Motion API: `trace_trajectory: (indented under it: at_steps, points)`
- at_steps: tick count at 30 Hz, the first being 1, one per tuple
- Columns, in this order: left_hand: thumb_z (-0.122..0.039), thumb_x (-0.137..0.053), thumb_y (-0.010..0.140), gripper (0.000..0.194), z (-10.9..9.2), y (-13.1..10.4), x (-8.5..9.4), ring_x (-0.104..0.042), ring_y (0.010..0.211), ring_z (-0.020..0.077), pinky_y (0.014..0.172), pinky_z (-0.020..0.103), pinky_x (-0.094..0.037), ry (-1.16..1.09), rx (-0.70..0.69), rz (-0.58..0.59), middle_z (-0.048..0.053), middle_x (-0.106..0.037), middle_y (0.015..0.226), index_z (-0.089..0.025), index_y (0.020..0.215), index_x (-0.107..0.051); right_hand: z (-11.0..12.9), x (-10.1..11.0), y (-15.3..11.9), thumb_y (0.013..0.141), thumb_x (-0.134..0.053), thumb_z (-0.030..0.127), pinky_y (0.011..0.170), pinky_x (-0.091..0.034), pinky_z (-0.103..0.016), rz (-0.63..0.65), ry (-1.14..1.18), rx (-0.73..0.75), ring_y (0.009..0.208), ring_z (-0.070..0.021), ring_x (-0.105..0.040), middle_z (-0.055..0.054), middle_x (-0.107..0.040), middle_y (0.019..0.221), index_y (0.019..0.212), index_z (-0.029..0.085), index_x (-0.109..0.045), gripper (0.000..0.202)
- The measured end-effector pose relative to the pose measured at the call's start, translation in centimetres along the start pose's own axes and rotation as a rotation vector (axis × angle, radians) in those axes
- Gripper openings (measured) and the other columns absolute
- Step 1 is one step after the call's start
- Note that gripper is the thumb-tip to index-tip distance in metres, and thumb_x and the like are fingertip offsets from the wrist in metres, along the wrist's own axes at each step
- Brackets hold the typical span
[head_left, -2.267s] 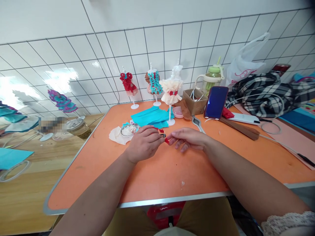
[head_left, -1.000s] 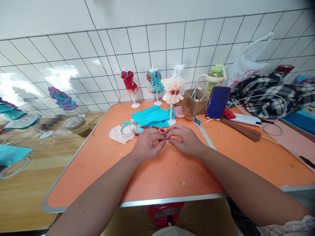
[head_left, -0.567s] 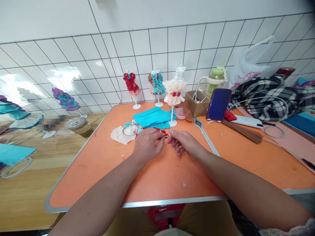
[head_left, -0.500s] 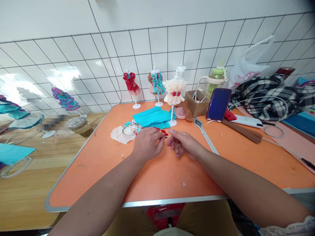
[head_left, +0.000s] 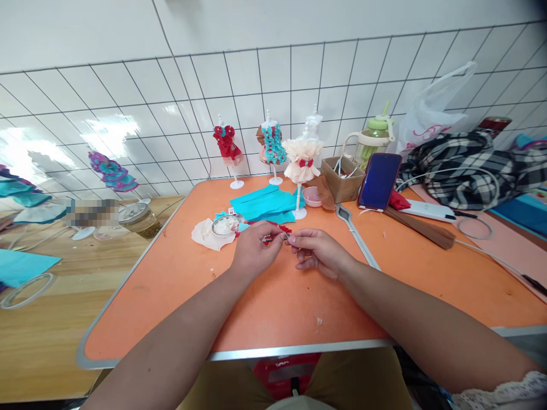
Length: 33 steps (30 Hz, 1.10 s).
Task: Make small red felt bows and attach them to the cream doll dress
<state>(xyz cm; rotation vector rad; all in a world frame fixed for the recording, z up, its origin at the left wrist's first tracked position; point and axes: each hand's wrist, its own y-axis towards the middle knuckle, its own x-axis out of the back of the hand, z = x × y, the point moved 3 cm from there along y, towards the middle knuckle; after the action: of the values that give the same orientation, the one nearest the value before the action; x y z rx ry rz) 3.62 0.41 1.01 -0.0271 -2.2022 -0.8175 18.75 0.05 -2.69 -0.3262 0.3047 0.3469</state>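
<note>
Over the orange table [head_left: 273, 307], my left hand [head_left: 256, 247] is closed in a pinch on a small dark metallic thing too small to name. The fingertips of my right hand [head_left: 316, 249] meet those of my left hand, pinched on something tiny that I cannot make out. Small red pieces [head_left: 284, 228] lie just behind my fingertips. To the left are a round dish [head_left: 225, 226] with pale bits and a cream cloth piece [head_left: 209, 234]. Turquoise sheets [head_left: 265, 203] lie behind my hands, beside a mini dress form [head_left: 302, 159] in a cream dress with a red bow.
Two more dressed forms [head_left: 228, 147] stand near the tiled wall. At the right are a cardboard box [head_left: 342, 181], a phone [head_left: 379, 181], a green-lidded bottle [head_left: 376, 136], a grey strap-like tool [head_left: 358, 236] and checked cloth [head_left: 457, 165]. A wooden table [head_left: 55, 330] adjoins at the left.
My right hand has moved slightly left and its fingers have closed to a pinch, meeting my left fingertips. The dark metallic thing in my left hand shows more now.
</note>
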Motion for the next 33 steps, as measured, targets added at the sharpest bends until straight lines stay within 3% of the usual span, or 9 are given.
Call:
trace_trajectory:
  at_steps: [4, 7, 11, 15, 20, 28, 33]
  points:
    - [-0.023, -0.060, 0.080, 0.012, -0.1, 0.1, -0.2, -0.061, 0.071, 0.0145, 0.065, 0.025, -0.048, -0.149, 0.036, -0.005, 0.001, -0.069, 0.073, -0.020, 0.072, -0.068, -0.4, 0.0, 0.3, 0.070, -0.072, 0.029, 0.047, -0.055, -0.023, 0.036, 0.065, -0.040, 0.047, -0.0050, -0.050, 0.003, -0.055, 0.066, 0.079, 0.017, -0.064, 0.017]
    - [-0.024, -0.058, 0.083, 0.013, 0.0, 0.1, -0.6, -0.062, 0.071, 0.0142, 0.064, 0.025, -0.049, -0.196, -0.033, 0.007, 0.002, -0.069, 0.073, -0.019, 0.076, -0.068, -0.2, 0.1, 0.3, 0.071, -0.071, 0.026, 0.045, -0.055, -0.021, 0.068, 0.110, -0.058, 0.047, -0.0043, -0.049, 0.004, -0.053, 0.065, 0.081, 0.016, -0.065, 0.016]
    - [-0.020, -0.055, 0.086, 0.012, 0.1, 0.0, -0.3, -0.063, 0.082, 0.0154, 0.072, 0.027, -0.049, -0.073, -0.297, -0.033, 0.004, -0.070, 0.084, -0.020, 0.085, -0.067, 0.2, 0.8, 0.4, 0.069, -0.073, 0.025, 0.046, -0.055, -0.021, 0.136, 0.092, -0.086, 0.048, -0.0043, -0.049, 0.004, -0.053, 0.063, 0.081, 0.015, -0.065, 0.018]
    - [-0.016, -0.052, 0.086, 0.018, -0.1, -0.3, 0.6, -0.062, 0.093, 0.0171, 0.086, 0.034, -0.047, 0.118, -0.625, 0.004, 0.004, -0.070, 0.091, -0.023, 0.096, -0.065, 0.2, 1.7, 0.7, 0.065, -0.077, 0.028, 0.047, -0.055, -0.021, 0.211, -0.004, -0.122, 0.052, -0.0059, -0.052, 0.003, -0.056, 0.064, 0.079, 0.015, -0.066, 0.022]
    - [-0.014, -0.054, 0.085, 0.020, -0.6, -0.4, 1.6, -0.061, 0.095, 0.0174, 0.090, 0.034, -0.044, 0.267, -0.850, 0.095, 0.001, -0.071, 0.091, -0.024, 0.100, -0.064, 0.7, 2.0, 0.8, 0.061, -0.078, 0.034, 0.046, -0.052, -0.019, 0.183, -0.273, -0.064, 0.059, -0.0082, -0.055, -0.002, -0.062, 0.072, 0.078, 0.015, -0.067, 0.028]
    - [-0.020, -0.047, 0.089, 0.023, -0.4, -0.4, 0.6, -0.059, 0.092, 0.0198, 0.080, 0.033, -0.045, 0.205, -0.739, 0.371, 0.005, -0.070, 0.087, -0.024, 0.098, -0.068, 1.3, 2.0, 0.6, 0.064, -0.073, 0.039, 0.051, -0.051, -0.021, 0.145, -0.598, 0.059, 0.064, -0.0119, -0.056, -0.004, -0.064, 0.070, 0.078, 0.014, -0.070, 0.029]
    - [-0.024, -0.049, 0.087, 0.023, -0.3, -0.4, -0.4, -0.061, 0.084, 0.0183, 0.082, 0.033, -0.046, -0.040, -0.512, 0.507, 0.005, -0.070, 0.081, -0.025, 0.092, -0.071, 1.3, 2.1, 0.8, 0.072, -0.065, 0.033, 0.062, -0.048, -0.024, 0.261, -0.786, 0.261, 0.068, -0.0136, -0.059, -0.002, -0.067, 0.072, 0.078, 0.018, -0.071, 0.017]
